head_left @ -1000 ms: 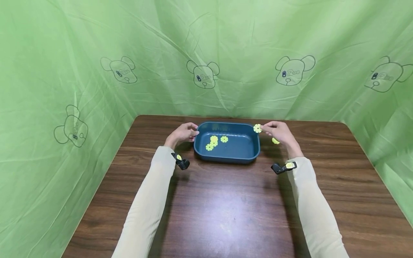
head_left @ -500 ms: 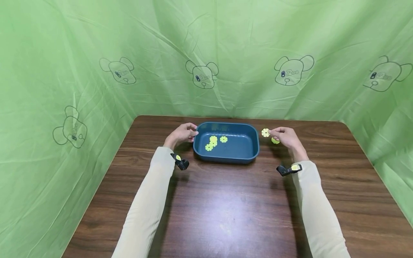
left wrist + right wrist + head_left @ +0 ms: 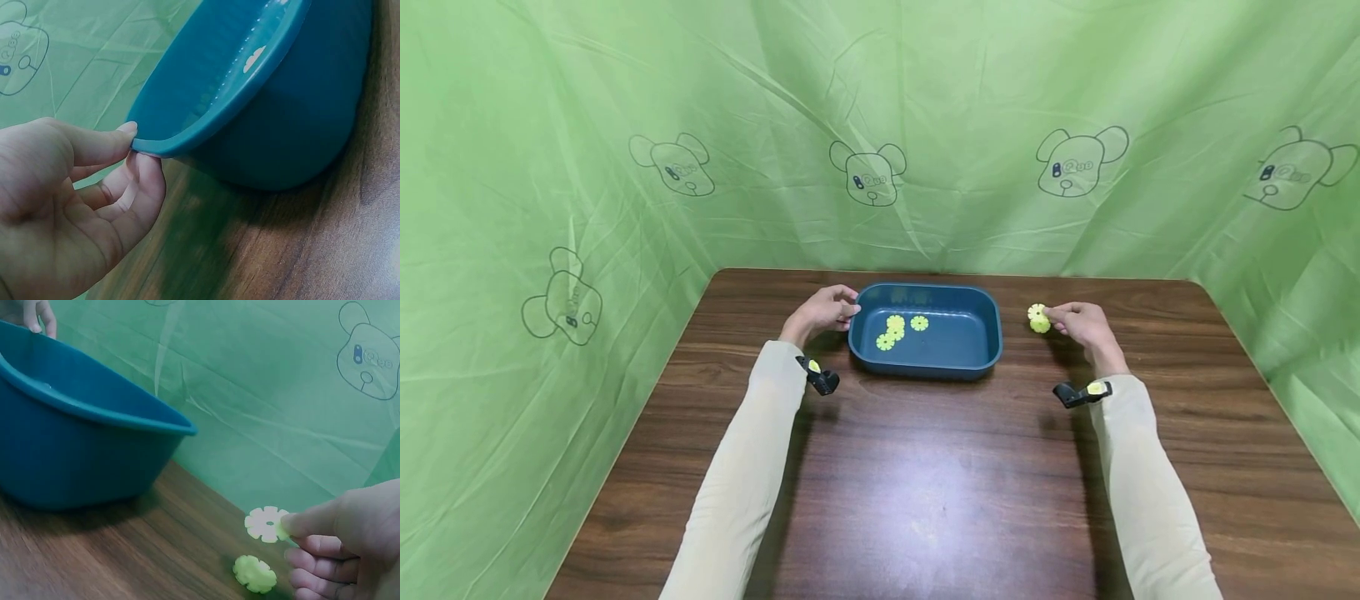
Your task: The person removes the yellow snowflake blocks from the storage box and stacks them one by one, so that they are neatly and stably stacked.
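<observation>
My left hand (image 3: 824, 311) pinches the left rim of a dark blue plastic basin (image 3: 925, 372), thumb above and fingers below the lip in the left wrist view. Inside the basin lie several yellow notched discs, one of them a single disc (image 3: 919, 323) apart from a cluster (image 3: 886, 342). To the basin's right, my right hand (image 3: 1084, 324) holds a yellow snowflake disc (image 3: 265, 524) between thumb and forefinger. Just below that disc, a second yellow-green snowflake disc (image 3: 255, 574) rests on the table; the right wrist view shows a gap between the two.
A dark wooden table (image 3: 880, 467) carries everything. Green cloth (image 3: 962, 217) with printed bear heads hangs behind the far edge and at both sides. Each wrist wears a black camera strap (image 3: 1084, 393).
My right hand has moved from the basin's right rim rightward and slightly nearer, carrying the snowflake disc over to the one on the table. My left hand stays on the rim.
</observation>
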Tool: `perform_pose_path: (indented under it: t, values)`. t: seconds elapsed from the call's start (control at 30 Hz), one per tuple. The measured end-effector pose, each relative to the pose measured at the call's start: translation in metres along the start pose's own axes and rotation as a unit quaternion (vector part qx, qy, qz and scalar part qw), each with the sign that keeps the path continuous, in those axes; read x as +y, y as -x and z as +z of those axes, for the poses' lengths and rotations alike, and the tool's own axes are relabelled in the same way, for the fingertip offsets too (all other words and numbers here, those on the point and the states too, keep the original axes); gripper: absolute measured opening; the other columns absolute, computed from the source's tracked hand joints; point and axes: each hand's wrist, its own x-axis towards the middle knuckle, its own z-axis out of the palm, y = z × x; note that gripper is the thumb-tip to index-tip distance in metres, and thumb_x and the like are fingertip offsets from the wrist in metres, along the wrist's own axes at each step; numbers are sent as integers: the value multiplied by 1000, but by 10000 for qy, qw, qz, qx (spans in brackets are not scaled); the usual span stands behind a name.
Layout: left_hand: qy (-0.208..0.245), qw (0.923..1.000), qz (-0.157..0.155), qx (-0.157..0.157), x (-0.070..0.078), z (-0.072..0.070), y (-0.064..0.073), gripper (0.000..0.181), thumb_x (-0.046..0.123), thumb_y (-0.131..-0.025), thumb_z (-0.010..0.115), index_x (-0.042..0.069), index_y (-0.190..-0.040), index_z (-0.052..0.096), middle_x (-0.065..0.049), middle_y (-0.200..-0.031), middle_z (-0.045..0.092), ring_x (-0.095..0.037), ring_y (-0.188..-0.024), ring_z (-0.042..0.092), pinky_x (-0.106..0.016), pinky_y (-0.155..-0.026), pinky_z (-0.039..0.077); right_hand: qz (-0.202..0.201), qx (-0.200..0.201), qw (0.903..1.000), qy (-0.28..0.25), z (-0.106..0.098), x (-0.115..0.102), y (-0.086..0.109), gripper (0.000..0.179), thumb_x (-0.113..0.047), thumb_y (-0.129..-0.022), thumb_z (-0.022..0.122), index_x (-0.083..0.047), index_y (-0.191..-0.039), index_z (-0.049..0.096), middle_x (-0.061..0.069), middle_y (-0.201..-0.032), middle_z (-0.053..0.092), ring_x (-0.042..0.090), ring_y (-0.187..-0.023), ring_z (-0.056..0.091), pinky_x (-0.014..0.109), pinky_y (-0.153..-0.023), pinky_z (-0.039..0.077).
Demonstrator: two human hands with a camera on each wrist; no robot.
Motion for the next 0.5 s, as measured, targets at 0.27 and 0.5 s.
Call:
perform_pose_path:
  t: [0.27, 0.5]
  values:
    - [40, 10000, 37, 0, -1, 1, 3, 37, 6, -96, 55, 3, -131, 45, -20, -107, 53, -16, -74, 53, -49, -98, 46, 141, 48, 9988, 470, -2, 12, -6, 46, -34, -94, 61, 3, -119, 59, -9, -83, 58, 6, -75, 54, 20, -68, 43]
    - [2, 10000, 35, -9, -1, 2, 4, 38, 7, -96, 55, 2, -132, 44, -23, -112, 52, -18, -78, 54, -48, -97, 47, 128, 431, 9926, 1128, 2, 16, -6, 44, -37, -93, 60, 1, -114, 65, 18, -114, 59, 30, -102, 51, 32, -76, 42]
